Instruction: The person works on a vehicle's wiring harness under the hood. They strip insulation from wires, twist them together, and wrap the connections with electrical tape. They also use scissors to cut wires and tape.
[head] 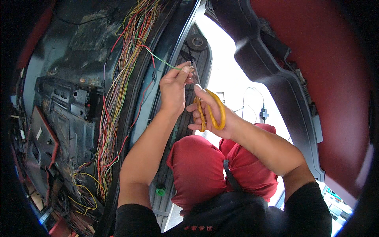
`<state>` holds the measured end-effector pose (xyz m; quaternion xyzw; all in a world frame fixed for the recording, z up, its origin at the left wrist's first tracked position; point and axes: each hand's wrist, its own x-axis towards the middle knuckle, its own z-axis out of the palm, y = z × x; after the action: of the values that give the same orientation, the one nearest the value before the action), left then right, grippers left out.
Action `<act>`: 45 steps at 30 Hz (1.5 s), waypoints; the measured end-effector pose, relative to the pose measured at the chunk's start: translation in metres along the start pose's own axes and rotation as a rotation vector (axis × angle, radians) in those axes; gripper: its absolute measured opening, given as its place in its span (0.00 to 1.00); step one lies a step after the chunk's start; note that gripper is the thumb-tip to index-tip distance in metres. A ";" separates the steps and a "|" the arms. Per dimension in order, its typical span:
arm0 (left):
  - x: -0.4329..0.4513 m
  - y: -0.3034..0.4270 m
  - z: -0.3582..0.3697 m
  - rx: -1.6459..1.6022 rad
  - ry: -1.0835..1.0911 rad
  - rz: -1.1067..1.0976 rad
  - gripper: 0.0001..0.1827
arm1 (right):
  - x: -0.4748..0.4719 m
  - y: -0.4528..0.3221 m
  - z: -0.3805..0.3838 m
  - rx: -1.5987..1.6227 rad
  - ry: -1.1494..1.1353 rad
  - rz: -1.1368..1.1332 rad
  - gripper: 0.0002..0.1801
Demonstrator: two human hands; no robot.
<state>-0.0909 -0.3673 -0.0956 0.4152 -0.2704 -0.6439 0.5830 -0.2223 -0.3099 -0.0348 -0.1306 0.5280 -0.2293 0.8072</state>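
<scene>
My left hand pinches the end of a thin green wire between thumb and fingers. That wire runs back to a thick bundle of multicoloured wires along the vehicle's door sill. In my right hand is a pair of scissors with yellow handles, its blades pointing up beside my left fingertips. The fingers partly hide the wire's tip, so whether the blades touch it cannot be told. A red wire with dark wrapped joints hangs loose between the bundle and my left hand.
A roll of black tape lies on the ribbed running board, with a green round object farther down it. To the right stands an open door. Bare floor metal and brackets fill the left. A black plug hangs on a cable.
</scene>
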 end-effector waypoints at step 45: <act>-0.002 0.003 0.005 -0.020 0.045 0.016 0.13 | 0.005 0.001 0.000 0.048 -0.165 -0.004 0.44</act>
<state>-0.0935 -0.3665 -0.0897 0.4215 -0.2539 -0.6324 0.5982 -0.2205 -0.3116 -0.0394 -0.1307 0.4538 -0.2321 0.8504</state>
